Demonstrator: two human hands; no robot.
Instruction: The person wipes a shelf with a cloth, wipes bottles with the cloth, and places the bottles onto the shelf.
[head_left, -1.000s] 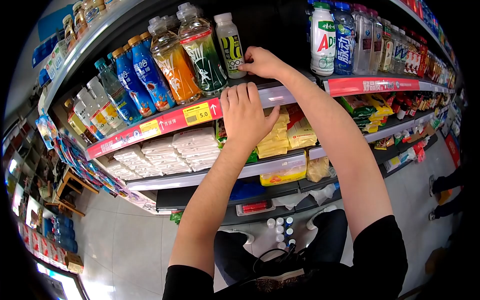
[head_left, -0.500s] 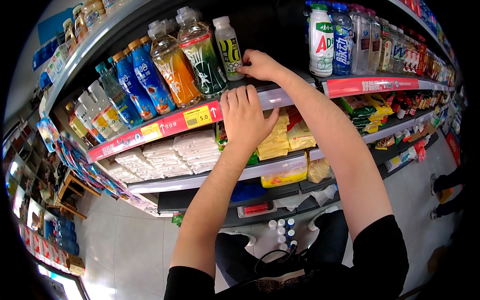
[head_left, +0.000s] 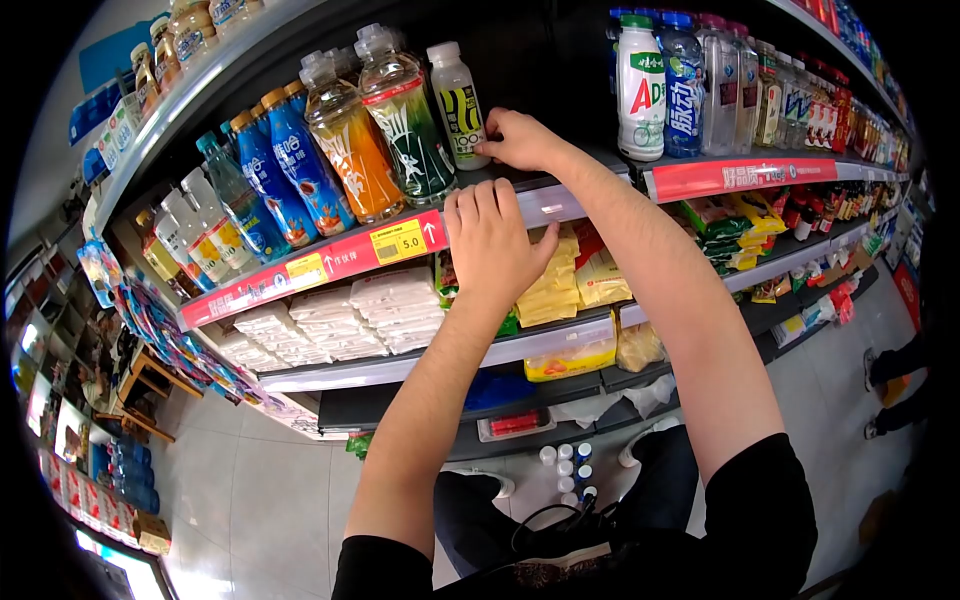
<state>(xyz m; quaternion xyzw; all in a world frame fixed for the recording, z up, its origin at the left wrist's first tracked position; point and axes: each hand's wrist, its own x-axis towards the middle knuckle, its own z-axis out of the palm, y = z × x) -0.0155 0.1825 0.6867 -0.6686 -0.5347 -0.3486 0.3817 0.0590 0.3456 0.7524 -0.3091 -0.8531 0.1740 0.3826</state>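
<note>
A white-capped bottle with a black and lime-green label [head_left: 459,108] stands upright on the upper shelf. My right hand [head_left: 522,140] is closed at its lower right side, thumb and fingers against it; any fingertips behind it are hidden. My left hand [head_left: 492,238] lies over the shelf's front edge [head_left: 556,205], fingers extended and thumb apart, holding nothing. Left of the white-capped bottle stand a large bottle with a dark green label [head_left: 418,150] and one with an orange label [head_left: 357,160].
A white AD bottle [head_left: 640,95] and a blue-labelled bottle [head_left: 682,100] stand farther right. White packs [head_left: 395,300] and yellow packs [head_left: 548,290] fill the shelf below. Several white-capped bottles [head_left: 566,468] stand on the floor between my feet. Another person's legs [head_left: 895,375] show at right.
The view has shifted slightly, so the shelf sits a little lower in it. Both hands keep nearly the same places, the right one still at the white-capped bottle.
</note>
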